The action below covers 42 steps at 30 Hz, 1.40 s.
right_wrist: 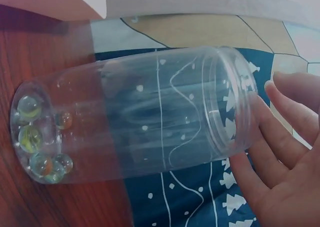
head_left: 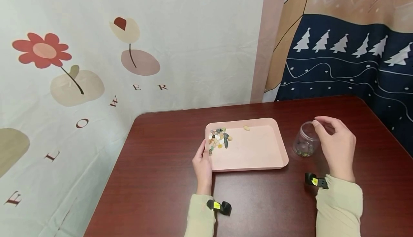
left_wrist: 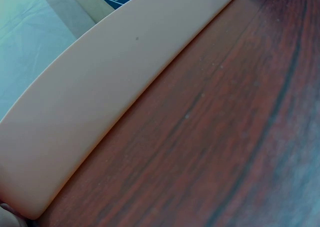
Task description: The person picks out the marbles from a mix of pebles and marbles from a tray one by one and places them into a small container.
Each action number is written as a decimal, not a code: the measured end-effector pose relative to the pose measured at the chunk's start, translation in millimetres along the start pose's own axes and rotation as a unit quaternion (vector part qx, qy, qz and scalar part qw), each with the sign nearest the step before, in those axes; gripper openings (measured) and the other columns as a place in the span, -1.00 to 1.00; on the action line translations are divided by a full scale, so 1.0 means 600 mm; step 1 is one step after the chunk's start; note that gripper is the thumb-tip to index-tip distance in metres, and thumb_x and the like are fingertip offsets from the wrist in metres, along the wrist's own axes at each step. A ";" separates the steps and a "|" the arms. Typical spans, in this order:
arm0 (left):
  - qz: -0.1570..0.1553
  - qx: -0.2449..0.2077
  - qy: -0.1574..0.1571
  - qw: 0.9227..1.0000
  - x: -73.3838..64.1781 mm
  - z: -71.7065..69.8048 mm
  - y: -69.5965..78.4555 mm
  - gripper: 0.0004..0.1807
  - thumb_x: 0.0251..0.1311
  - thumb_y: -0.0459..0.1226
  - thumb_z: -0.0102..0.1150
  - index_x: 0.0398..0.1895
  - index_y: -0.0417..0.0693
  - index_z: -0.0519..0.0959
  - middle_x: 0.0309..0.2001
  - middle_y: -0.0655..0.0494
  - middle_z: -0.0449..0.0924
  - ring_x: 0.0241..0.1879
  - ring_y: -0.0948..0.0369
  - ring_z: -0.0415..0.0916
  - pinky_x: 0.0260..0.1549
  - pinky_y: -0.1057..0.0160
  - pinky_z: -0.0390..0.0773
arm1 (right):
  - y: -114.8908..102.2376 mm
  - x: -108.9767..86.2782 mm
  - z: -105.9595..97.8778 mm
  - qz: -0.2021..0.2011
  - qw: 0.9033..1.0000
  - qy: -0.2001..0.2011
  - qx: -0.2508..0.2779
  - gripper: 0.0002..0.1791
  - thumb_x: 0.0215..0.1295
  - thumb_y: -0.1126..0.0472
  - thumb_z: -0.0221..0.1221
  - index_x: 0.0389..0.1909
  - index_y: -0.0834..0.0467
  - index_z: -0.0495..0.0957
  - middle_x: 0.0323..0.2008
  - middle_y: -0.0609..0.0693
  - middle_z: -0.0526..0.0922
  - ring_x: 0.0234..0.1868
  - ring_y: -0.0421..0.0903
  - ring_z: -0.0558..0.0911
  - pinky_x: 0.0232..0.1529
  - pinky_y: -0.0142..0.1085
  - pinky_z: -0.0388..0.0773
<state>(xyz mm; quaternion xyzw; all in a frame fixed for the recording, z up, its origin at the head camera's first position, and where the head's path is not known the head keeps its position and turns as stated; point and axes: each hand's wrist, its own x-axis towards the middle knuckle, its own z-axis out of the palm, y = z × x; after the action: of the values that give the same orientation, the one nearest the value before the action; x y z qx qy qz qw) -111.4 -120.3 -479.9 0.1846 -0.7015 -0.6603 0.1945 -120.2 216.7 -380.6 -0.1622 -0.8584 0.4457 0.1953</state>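
A pink tray [head_left: 251,151] lies on the table, and my left hand [head_left: 203,167] holds its left edge near the front corner. In the left wrist view the tray's outer wall [left_wrist: 100,92] fills much of the picture, with a bit of finger at the lower left corner. Small mixed stones [head_left: 219,139] are gathered at the tray's left end. Right of the tray stands a clear, lidless jar [right_wrist: 135,117] with several glass marbles [right_wrist: 30,138] at its bottom. My right hand [head_left: 338,147] is at the jar's mouth, fingers loosely extended beside the rim; no object shows between them.
One pale yellowish stone [head_left: 246,128] sits apart near the tray's back wall. The dark red wooden table [head_left: 155,194] meets a white printed cloth [head_left: 206,50] behind it. A navy cloth with white trees [head_left: 342,65] hangs at the back right.
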 end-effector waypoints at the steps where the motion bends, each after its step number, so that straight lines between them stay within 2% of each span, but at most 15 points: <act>1: 0.001 0.001 0.000 1.000 0.000 0.000 -0.001 -0.62 0.22 -0.39 -0.12 0.08 0.03 0.48 0.05 0.24 0.46 0.07 0.37 0.33 0.02 0.33 0.35 | -0.002 -0.001 0.000 0.001 1.000 0.000 0.002 -0.62 0.12 -0.15 0.10 -0.03 -0.17 0.54 -0.04 -0.13 0.54 -0.06 -0.18 0.50 -0.18 -0.54 0.37; 6: 0.002 0.004 -0.002 1.000 0.000 0.000 -0.002 -0.62 0.23 -0.39 -0.12 0.08 0.04 0.48 0.05 0.24 0.46 0.07 0.37 0.32 0.03 0.32 0.34 | -0.012 -0.007 0.001 -0.008 1.000 0.003 0.012 -0.65 0.16 -0.10 0.08 -0.02 -0.20 0.52 -0.03 -0.15 0.54 -0.06 -0.21 0.51 -0.11 -0.49 0.40; 14: 0.001 0.000 -0.006 1.000 0.000 -0.001 0.000 -0.61 0.23 -0.39 -0.13 0.09 0.06 0.48 0.06 0.24 0.45 0.08 0.36 0.32 0.03 0.31 0.34 | -0.027 -0.014 0.008 -0.033 0.999 0.013 0.018 -0.68 0.17 -0.07 0.08 -0.04 -0.19 0.54 -0.10 -0.15 0.57 -0.15 -0.26 0.53 -0.21 -0.56 0.39; 17: 0.004 -0.010 -0.012 1.000 0.000 -0.002 0.002 -0.62 0.24 -0.38 -0.12 0.09 0.06 0.47 0.06 0.23 0.45 0.09 0.35 0.31 0.04 0.30 0.33 | -0.031 -0.015 0.013 -0.039 0.999 0.009 0.025 -0.69 0.17 -0.06 0.09 -0.05 -0.18 0.54 -0.11 -0.15 0.57 -0.14 -0.27 0.53 -0.17 -0.53 0.42; 20: 0.004 -0.014 -0.018 1.000 -0.006 -0.003 0.020 -0.62 0.24 -0.40 -0.13 0.11 -0.03 0.45 0.08 0.14 0.44 0.10 0.30 0.31 0.05 0.27 0.33 | -0.036 -0.017 0.018 -0.053 0.998 0.006 0.031 -0.70 0.17 -0.05 0.09 -0.06 -0.16 0.55 -0.12 -0.14 0.58 -0.13 -0.28 0.54 -0.15 -0.52 0.42; 22: 0.003 -0.018 -0.021 1.000 -0.006 -0.003 0.020 -0.62 0.24 -0.40 -0.13 0.11 -0.04 0.45 0.09 0.12 0.43 0.11 0.28 0.31 0.05 0.27 0.33 | -0.038 -0.018 0.021 -0.061 0.998 0.005 0.033 -0.70 0.17 -0.04 0.10 -0.07 -0.15 0.56 -0.14 -0.13 0.59 -0.15 -0.30 0.54 -0.16 -0.53 0.40; 24: 0.001 -0.015 -0.021 1.000 -0.005 -0.003 0.019 -0.62 0.25 -0.40 -0.13 0.11 -0.05 0.45 0.09 0.12 0.43 0.11 0.27 0.31 0.05 0.26 0.33 | -0.041 -0.019 0.025 -0.069 0.997 0.001 0.035 -0.71 0.17 -0.04 0.10 -0.08 -0.15 0.56 -0.16 -0.14 0.59 -0.16 -0.31 0.54 -0.19 -0.56 0.39; 28: 0.006 -0.014 -0.017 1.000 0.002 -0.001 -0.002 -0.63 0.25 -0.36 -0.12 0.10 0.06 0.46 0.07 0.21 0.44 0.10 0.33 0.30 0.05 0.29 0.32 | -0.046 -0.023 0.034 -0.076 0.996 -0.015 0.042 -0.71 0.17 -0.06 0.09 -0.09 -0.15 0.56 -0.17 -0.15 0.59 -0.20 -0.33 0.54 -0.24 -0.58 0.39; 32: 0.008 -0.006 -0.011 1.000 0.003 -0.001 -0.001 -0.62 0.24 -0.37 -0.13 0.10 0.05 0.47 0.07 0.23 0.45 0.10 0.35 0.30 0.06 0.30 0.32 | -0.051 -0.026 0.048 -0.097 0.994 -0.025 0.049 -0.71 0.18 -0.06 0.09 -0.10 -0.11 0.57 -0.19 -0.15 0.60 -0.24 -0.37 0.54 -0.27 -0.60 0.39; 38: 0.005 0.001 -0.005 1.000 0.001 -0.001 0.000 -0.62 0.23 -0.38 -0.12 0.09 0.00 0.47 0.06 0.23 0.46 0.09 0.37 0.30 0.06 0.31 0.31 | -0.058 -0.034 0.069 -0.132 0.988 -0.047 0.064 -0.72 0.19 -0.03 0.09 -0.14 -0.04 0.58 -0.21 -0.15 0.61 -0.22 -0.26 0.57 -0.23 -0.63 0.41; 42: 0.006 0.003 -0.004 1.000 -0.001 -0.001 0.000 -0.62 0.23 -0.38 -0.11 0.09 0.02 0.48 0.05 0.24 0.46 0.09 0.37 0.30 0.05 0.31 0.32 | -0.062 -0.041 0.077 -0.139 0.986 -0.064 0.060 -0.71 0.19 -0.04 0.09 -0.13 -0.03 0.56 -0.18 -0.13 0.58 -0.18 -0.21 0.57 -0.25 -0.68 0.38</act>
<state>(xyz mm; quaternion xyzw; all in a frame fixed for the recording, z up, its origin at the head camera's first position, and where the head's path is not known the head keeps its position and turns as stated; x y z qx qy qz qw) -110.5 -120.6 -479.9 0.1782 -0.7057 -0.6576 0.1945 -125.1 152.5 -378.7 -0.0004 -0.8548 0.4748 0.2095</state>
